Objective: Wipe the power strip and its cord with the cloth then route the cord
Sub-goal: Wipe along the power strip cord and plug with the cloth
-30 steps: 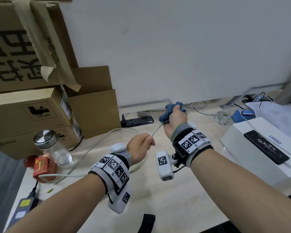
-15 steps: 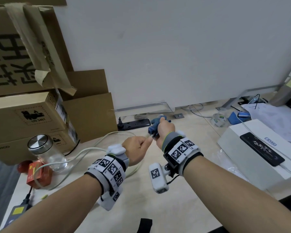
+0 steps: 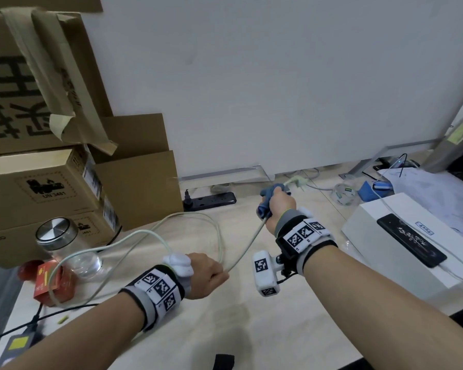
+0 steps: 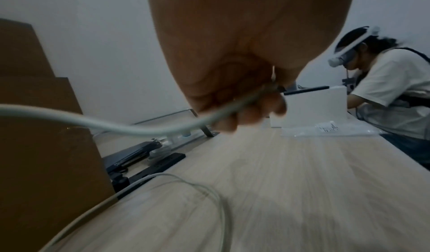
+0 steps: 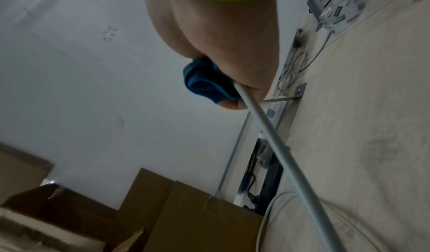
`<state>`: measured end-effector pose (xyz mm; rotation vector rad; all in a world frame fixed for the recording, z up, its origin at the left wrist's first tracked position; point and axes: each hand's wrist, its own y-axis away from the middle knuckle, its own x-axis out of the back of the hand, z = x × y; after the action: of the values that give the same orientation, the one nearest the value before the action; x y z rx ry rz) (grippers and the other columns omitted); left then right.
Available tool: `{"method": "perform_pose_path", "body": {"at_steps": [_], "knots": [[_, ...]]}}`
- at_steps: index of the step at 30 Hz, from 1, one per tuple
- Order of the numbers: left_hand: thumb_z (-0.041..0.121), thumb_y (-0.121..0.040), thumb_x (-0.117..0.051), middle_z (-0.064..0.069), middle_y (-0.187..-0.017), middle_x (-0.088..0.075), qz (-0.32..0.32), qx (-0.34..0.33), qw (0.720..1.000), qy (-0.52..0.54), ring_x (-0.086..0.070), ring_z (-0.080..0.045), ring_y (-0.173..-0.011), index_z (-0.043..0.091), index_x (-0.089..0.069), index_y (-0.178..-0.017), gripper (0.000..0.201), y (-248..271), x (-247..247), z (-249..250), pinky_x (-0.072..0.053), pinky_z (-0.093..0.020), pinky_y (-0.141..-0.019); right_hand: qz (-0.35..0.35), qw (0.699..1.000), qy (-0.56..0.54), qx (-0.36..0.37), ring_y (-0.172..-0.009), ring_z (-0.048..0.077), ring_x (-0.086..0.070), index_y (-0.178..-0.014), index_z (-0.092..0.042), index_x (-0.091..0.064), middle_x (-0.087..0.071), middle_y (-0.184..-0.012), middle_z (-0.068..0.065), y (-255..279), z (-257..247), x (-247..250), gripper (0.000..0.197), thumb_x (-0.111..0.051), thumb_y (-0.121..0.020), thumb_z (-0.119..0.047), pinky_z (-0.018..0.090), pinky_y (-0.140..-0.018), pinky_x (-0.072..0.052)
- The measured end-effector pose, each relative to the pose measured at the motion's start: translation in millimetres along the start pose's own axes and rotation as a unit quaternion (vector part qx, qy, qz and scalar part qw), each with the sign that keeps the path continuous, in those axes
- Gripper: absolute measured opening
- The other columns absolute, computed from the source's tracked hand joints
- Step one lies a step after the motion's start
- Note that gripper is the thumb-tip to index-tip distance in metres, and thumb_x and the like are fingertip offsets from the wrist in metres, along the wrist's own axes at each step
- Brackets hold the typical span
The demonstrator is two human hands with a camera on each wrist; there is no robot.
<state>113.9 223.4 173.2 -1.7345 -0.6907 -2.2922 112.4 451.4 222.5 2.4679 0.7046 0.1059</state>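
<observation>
A pale cord (image 3: 245,248) runs taut between my two hands above the table. My left hand (image 3: 207,275) grips it in a fist; the left wrist view shows the cord (image 4: 139,129) pinched under the curled fingers (image 4: 244,116). My right hand (image 3: 280,204), farther back, holds the blue cloth (image 3: 265,205) wrapped round the cord, with the white plug (image 3: 296,181) sticking out beyond it. From the right wrist, the cloth (image 5: 204,83) and cord (image 5: 267,127) leave the fist together. The slack cord loops (image 3: 134,236) left over the table. A black power strip (image 3: 211,200) lies by the wall.
Stacked cardboard boxes (image 3: 51,156) fill the left. A glass jar (image 3: 64,244) and a red box (image 3: 51,281) stand by the cord loop. A white box (image 3: 401,249) with a black phone (image 3: 410,240) sits right. Another person (image 4: 384,83) works at the table's far end.
My right hand has slid the cloth along the cord away from my left hand, up to the plug end. The cord between the hands is now longer and taut.
</observation>
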Motion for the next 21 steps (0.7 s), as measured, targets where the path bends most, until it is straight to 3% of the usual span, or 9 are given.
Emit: {"method": "perform_pose_path", "body": {"at_steps": [2, 4, 6, 9, 10, 13, 15, 18, 21], "knots": [[0.046, -0.095, -0.041, 0.008, -0.079, -0.062, 0.008, 0.03, 0.996, 0.08, -0.057, -0.018, -0.074, 0.029, -0.054, -0.098, 0.022, -11, -3, 0, -0.045, -0.03, -0.07, -0.01, 1.0, -0.023, -0.016, -0.05, 0.021, -0.046, -0.097, -0.004, -0.055, -0.048, -0.069, 0.009, 5, 3, -2, 0.04, -0.044, -0.096, -0.042, 0.034, -0.059, -0.044], [0.039, -0.094, -0.049, 0.009, -0.087, -0.07, 0.038, 0.042, 0.971, 0.233, -0.064, -0.013, -0.079, 0.033, -0.051, -0.116, 0.023, -21, -1, 10, -0.051, -0.029, -0.075, -0.041, 0.997, -0.055, -0.031, -0.035, 0.018, -0.042, -0.091, -0.002, -0.053, -0.042, -0.059, 0.008, 11, 9, -3, 0.043, -0.043, -0.099, -0.043, 0.03, -0.05, -0.041], [0.03, -0.097, -0.049, 0.003, -0.089, -0.072, 0.088, 0.063, 0.902, 0.418, -0.068, -0.014, -0.082, 0.027, -0.05, -0.121, 0.025, -29, 10, 24, -0.053, -0.029, -0.079, -0.08, 0.993, -0.082, -0.043, -0.027, 0.016, -0.038, -0.084, -0.003, -0.051, -0.036, -0.056, 0.006, 25, 20, -5, 0.042, -0.041, -0.101, -0.04, 0.03, -0.043, -0.035], [0.033, -0.1, -0.041, -0.009, -0.072, -0.064, 0.118, 0.145, 0.748, 0.637, -0.061, -0.024, -0.064, 0.01, -0.055, -0.109, 0.028, -36, 30, 40, -0.05, -0.032, -0.064, -0.119, 0.989, -0.079, -0.039, -0.044, 0.019, -0.047, -0.109, 0.003, -0.056, -0.045, -0.064, 0.007, 35, 30, -3, 0.043, -0.043, -0.101, -0.037, 0.032, -0.045, -0.04], [0.037, -0.101, -0.039, -0.006, -0.065, -0.056, 0.133, 0.157, 0.739, 0.641, -0.052, -0.02, -0.056, 0.01, -0.058, -0.098, 0.033, -38, 31, 41, -0.044, -0.029, -0.056, -0.133, 0.987, -0.079, -0.043, -0.051, 0.019, -0.049, -0.115, 0.004, -0.056, -0.048, -0.068, 0.007, 37, 29, -2, 0.043, -0.044, -0.101, -0.035, 0.031, -0.045, -0.042], [0.039, -0.101, -0.037, 0.004, -0.054, -0.041, 0.225, 0.111, 0.869, 0.427, -0.039, -0.017, -0.053, 0.019, -0.045, -0.06, 0.046, -43, 25, 40, -0.031, -0.029, -0.057, -0.143, 0.987, -0.059, -0.051, -0.053, 0.02, -0.051, -0.125, 0.006, -0.052, -0.051, -0.072, 0.008, 38, 23, 2, 0.046, -0.041, -0.102, -0.032, 0.03, -0.047, -0.045], [0.042, -0.099, -0.035, 0.005, -0.051, -0.037, 0.236, 0.042, 0.926, 0.29, -0.041, -0.021, -0.054, 0.022, -0.033, -0.056, 0.048, -41, 21, 37, -0.031, -0.032, -0.055, -0.133, 0.989, -0.043, -0.04, -0.044, 0.019, -0.045, -0.124, 0.008, -0.053, -0.045, -0.066, 0.008, 37, 19, 4, 0.047, -0.038, -0.103, -0.031, 0.03, -0.047, -0.043], [0.056, -0.094, -0.026, 0.004, -0.053, -0.039, 0.172, -0.004, 0.98, 0.105, -0.045, -0.023, -0.055, 0.023, -0.034, -0.062, 0.047, -32, 10, 27, -0.036, -0.032, -0.052, -0.101, 0.994, -0.025, -0.026, -0.037, 0.018, -0.044, -0.119, 0.007, -0.053, -0.042, -0.061, 0.008, 32, 6, 8, 0.044, -0.036, -0.104, -0.031, 0.032, -0.047, -0.04], [0.053, -0.097, -0.029, 0.005, -0.057, -0.04, 0.121, -0.01, 0.992, 0.038, -0.045, -0.023, -0.059, 0.022, -0.04, -0.069, 0.044, -25, 7, 17, -0.037, -0.031, -0.057, -0.074, 0.997, 0.019, -0.014, -0.056, 0.025, -0.055, -0.105, 0.002, -0.053, -0.054, -0.072, 0.014, 32, 4, 9, 0.032, -0.043, -0.102, -0.028, 0.041, -0.057, -0.05]]}}
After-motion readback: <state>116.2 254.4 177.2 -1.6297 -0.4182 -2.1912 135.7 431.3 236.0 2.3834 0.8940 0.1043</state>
